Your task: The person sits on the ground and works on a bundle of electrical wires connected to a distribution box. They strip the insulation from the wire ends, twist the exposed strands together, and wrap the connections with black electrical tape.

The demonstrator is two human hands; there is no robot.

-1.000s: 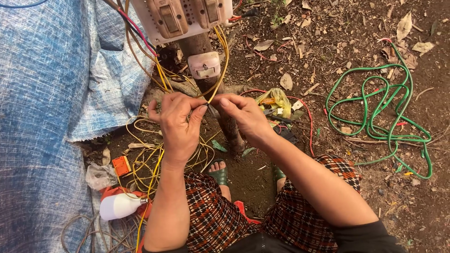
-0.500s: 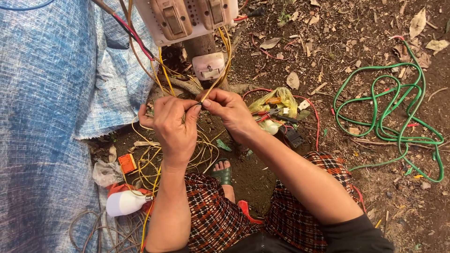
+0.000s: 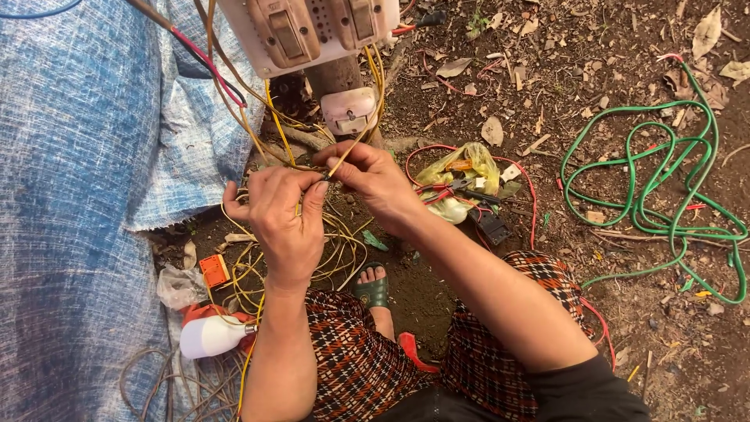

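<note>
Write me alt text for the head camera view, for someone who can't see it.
Seen from above, a squatting person's left hand and right hand pinch a thin yellow wire between their fingertips, below a pale switch board mounted on a post. Loose yellow wires, a white bulb and a coiled green cable lie on bare soil beside a blue tarp.

An outdoor dirt yard: bare soil (image 3: 469,312), dry leaves (image 3: 707,31), a blue tarpaulin (image 3: 70,195), loose green cable (image 3: 664,180).
</note>
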